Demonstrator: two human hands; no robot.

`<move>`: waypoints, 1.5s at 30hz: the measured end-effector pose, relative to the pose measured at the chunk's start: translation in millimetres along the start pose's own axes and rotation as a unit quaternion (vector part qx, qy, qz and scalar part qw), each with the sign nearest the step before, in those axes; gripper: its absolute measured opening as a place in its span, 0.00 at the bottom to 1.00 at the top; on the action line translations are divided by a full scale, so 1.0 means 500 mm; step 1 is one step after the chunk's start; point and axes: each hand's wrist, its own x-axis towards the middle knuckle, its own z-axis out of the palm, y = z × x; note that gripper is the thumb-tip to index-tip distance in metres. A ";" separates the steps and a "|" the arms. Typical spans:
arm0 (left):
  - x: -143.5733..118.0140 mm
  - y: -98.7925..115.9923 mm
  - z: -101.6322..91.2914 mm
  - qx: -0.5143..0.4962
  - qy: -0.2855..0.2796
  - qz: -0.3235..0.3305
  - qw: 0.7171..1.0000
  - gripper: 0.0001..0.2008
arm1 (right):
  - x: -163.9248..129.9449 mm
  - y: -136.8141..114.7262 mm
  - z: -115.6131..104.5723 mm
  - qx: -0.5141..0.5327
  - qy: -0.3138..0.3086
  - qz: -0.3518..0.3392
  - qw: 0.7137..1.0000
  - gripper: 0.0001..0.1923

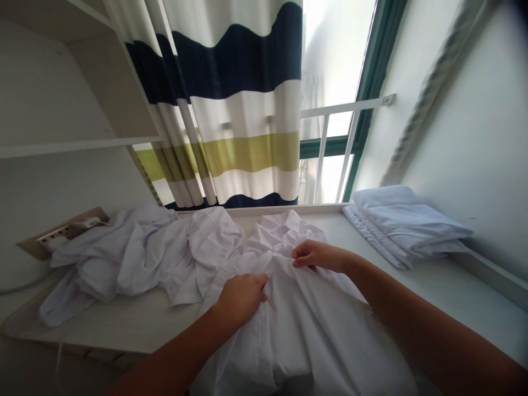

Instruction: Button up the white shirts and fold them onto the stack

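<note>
A white collared shirt (pixel 305 313) lies over the desk in front of me, its lower part hanging toward me past the near edge. My left hand (pixel 242 296) is closed on the front of the shirt, thumb and fingers pinching the cloth. Farther right and a little higher, my right hand (pixel 307 256) pinches another part of the same shirt. Between the two hands the fabric is gathered into creases. The collar (pixel 284 221) points away from me, toward the window. Cloth hides some of the fingertips.
Crumpled white clothes (pixel 144 253) are heaped at the left, beside a power socket strip (pixel 61 234) with plugs. Folded white garments (pixel 404 220) are stacked at the right on the white desk (pixel 445 291). A striped curtain (pixel 247 115) hangs behind, and a shelf (pixel 78 144) juts out upper left.
</note>
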 end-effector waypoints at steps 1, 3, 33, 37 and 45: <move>0.002 -0.003 0.000 0.005 -0.002 -0.007 1.000 0.09 | -0.002 -0.007 0.000 0.003 0.004 0.006 1.000 0.14; 0.008 -0.009 -0.002 0.002 -0.008 -0.014 1.000 0.10 | -0.006 -0.022 0.000 0.010 0.012 0.017 1.000 0.13; 0.002 -0.025 0.000 -0.107 0.023 0.007 0.994 0.07 | -0.131 -0.038 0.082 -0.151 0.078 0.089 0.981 0.16; -0.018 -0.024 -0.036 -0.158 0.045 0.010 0.986 0.06 | -0.120 -0.045 0.106 -0.145 0.102 0.091 0.980 0.08; -0.017 -0.028 -0.158 -0.319 0.215 -0.002 0.923 0.10 | -0.081 -0.129 0.081 0.097 0.190 0.083 0.973 0.10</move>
